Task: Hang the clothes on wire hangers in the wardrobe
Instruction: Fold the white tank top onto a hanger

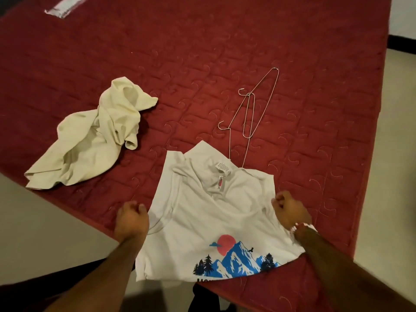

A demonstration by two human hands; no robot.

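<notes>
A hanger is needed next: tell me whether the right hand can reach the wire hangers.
Probably yes: the wire hangers lie mostly uncovered on the mattress just beyond the right hand, which first must release the T-shirt.

A dark red quilted mattress (225,52) with stitched swirls fills most of the view. A clear plastic label (65,6) lies at its far left. Pale beige floor (394,154) shows right and near left. Far right, a white wall (405,14) meets a dark skirting (403,43). The light is dim and warm.
</notes>
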